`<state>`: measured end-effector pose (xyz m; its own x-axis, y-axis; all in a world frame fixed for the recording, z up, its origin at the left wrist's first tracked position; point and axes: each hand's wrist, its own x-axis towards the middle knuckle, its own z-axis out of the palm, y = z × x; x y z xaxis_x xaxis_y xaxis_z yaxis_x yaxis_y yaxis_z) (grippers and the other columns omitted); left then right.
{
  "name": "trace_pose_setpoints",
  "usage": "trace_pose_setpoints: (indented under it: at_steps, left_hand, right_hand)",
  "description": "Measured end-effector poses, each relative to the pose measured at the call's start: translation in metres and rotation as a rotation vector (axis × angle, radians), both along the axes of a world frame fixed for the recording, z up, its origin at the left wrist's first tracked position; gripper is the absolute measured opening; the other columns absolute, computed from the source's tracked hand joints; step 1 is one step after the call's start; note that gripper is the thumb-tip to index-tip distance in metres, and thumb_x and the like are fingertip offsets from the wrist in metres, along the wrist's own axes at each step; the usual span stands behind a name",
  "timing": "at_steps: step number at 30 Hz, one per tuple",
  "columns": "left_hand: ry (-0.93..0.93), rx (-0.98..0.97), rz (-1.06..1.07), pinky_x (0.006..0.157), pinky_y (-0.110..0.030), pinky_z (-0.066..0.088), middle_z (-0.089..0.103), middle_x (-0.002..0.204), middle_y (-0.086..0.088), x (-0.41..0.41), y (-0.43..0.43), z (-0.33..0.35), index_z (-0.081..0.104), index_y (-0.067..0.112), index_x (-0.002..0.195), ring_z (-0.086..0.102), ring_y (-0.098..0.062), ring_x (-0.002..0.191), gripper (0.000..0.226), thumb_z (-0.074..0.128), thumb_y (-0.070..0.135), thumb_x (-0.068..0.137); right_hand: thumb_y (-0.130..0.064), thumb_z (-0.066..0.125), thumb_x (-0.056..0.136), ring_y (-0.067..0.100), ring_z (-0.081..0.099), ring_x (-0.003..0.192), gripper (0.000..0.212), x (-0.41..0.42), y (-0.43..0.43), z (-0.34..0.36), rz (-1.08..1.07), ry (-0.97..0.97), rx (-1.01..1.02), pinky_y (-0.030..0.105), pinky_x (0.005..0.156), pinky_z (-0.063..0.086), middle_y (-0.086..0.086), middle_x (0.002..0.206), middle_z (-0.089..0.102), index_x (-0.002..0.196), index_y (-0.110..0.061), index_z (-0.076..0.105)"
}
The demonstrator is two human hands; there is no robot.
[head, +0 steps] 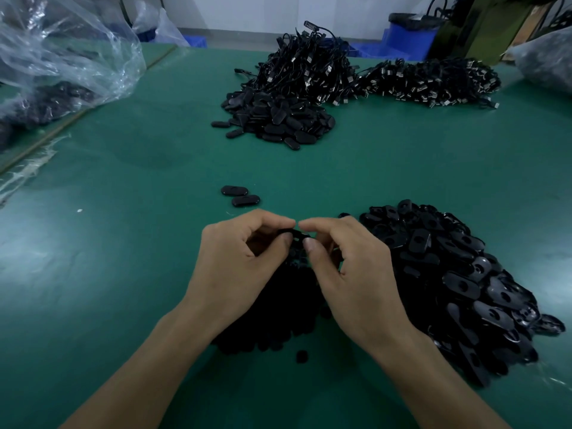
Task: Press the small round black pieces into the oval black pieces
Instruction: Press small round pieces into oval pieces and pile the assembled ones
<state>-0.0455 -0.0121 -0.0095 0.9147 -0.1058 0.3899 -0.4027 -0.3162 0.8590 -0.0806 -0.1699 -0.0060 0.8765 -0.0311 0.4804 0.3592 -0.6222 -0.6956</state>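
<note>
Near the middle of the green table mat, the left hand and right hand meet, each pinching one small oval black plastic piece between thumb and fingertips. Whether a round piece sits in it cannot be told. Beneath the wrists lies a dark pile of small round black pieces. A heap of oval black pieces with holes lies just right. Two separate oval pieces lie just beyond the hands, and another oval heap lies far off, beside tangled black cables
</note>
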Motion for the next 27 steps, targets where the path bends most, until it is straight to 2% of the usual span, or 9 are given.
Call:
trace_pose_setpoints:
  at_steps: [5, 11, 15, 19, 22, 24, 27]
  left_hand:
    - [-0.002, 0.002, 0.013, 0.079, -0.020, 0.058, 0.076, 0.083, 0.022, 0.0007, -0.0001, 0.0001, 0.072, 0.044, 0.087, 0.073, -0.001, 0.078, 0.020, 0.070, 0.024, 0.081]
    - [-0.015, 0.015, 0.009, 0.077, -0.019, 0.058, 0.076, 0.083, 0.021, 0.0000, 0.0008, -0.0010, 0.074, 0.041, 0.089, 0.074, -0.001, 0.078, 0.021, 0.070, 0.021, 0.082]
    - [-0.032, 0.031, -0.010, 0.075, -0.014, 0.056, 0.075, 0.085, 0.024, -0.0030, -0.0017, 0.0004, 0.072, 0.044, 0.089, 0.073, 0.002, 0.077, 0.025, 0.071, 0.021, 0.081]
    - [-0.058, 0.078, -0.015, 0.076, -0.009, 0.053, 0.075, 0.090, 0.026, -0.0038, -0.0011, 0.0003, 0.071, 0.046, 0.091, 0.072, 0.006, 0.079, 0.030, 0.074, 0.017, 0.082]
    - [-0.077, 0.108, -0.031, 0.077, -0.010, 0.053, 0.075, 0.093, 0.023, -0.0027, -0.0006, -0.0013, 0.078, 0.033, 0.096, 0.072, 0.005, 0.081, 0.025, 0.075, 0.011, 0.084]
    - [-0.085, 0.122, -0.034, 0.077, -0.011, 0.054, 0.076, 0.093, 0.022, -0.0031, -0.0014, -0.0006, 0.080, 0.026, 0.097, 0.072, 0.005, 0.082, 0.020, 0.072, 0.015, 0.083]
    - [-0.074, 0.117, -0.042, 0.078, -0.016, 0.057, 0.076, 0.092, 0.021, -0.0039, -0.0017, 0.0006, 0.080, 0.026, 0.097, 0.072, 0.003, 0.082, 0.020, 0.070, 0.016, 0.082]
  right_hand:
    - [-0.004, 0.069, 0.091, -0.004, 0.057, 0.089, 0.015, -0.0006, -0.0005, 0.0015, -0.008, -0.021, -0.025, 0.001, 0.079, 0.037, -0.009, 0.091, 0.063, 0.098, -0.016, 0.074]
    - [-0.001, 0.066, 0.093, -0.001, 0.061, 0.092, 0.022, -0.0010, 0.0004, 0.0029, 0.003, -0.014, -0.028, 0.003, 0.083, 0.042, -0.006, 0.096, 0.069, 0.106, -0.015, 0.076]
    - [-0.009, 0.069, 0.092, 0.000, 0.062, 0.087, 0.019, -0.0020, -0.0006, 0.0032, 0.014, 0.103, 0.094, 0.011, 0.071, 0.047, -0.018, 0.085, 0.064, 0.095, -0.025, 0.060]
    - [-0.011, 0.072, 0.090, 0.005, 0.062, 0.076, 0.030, -0.0019, -0.0023, 0.0034, 0.024, 0.141, 0.115, 0.018, 0.060, 0.046, -0.011, 0.082, 0.064, 0.085, -0.028, 0.048]
    - [-0.011, 0.073, 0.089, 0.011, 0.060, 0.069, 0.037, -0.0020, -0.0020, 0.0050, 0.021, 0.154, 0.120, 0.031, 0.058, 0.046, -0.004, 0.077, 0.066, 0.081, -0.029, 0.041]
    - [-0.010, 0.073, 0.089, 0.012, 0.056, 0.063, 0.041, -0.0021, -0.0018, 0.0062, 0.015, 0.155, 0.120, 0.031, 0.055, 0.044, -0.003, 0.075, 0.065, 0.079, -0.030, 0.039]
    - [-0.010, 0.073, 0.089, 0.012, 0.049, 0.057, 0.047, -0.0023, -0.0025, 0.0075, 0.014, 0.172, 0.135, 0.028, 0.050, 0.041, -0.004, 0.073, 0.065, 0.075, -0.034, 0.035]
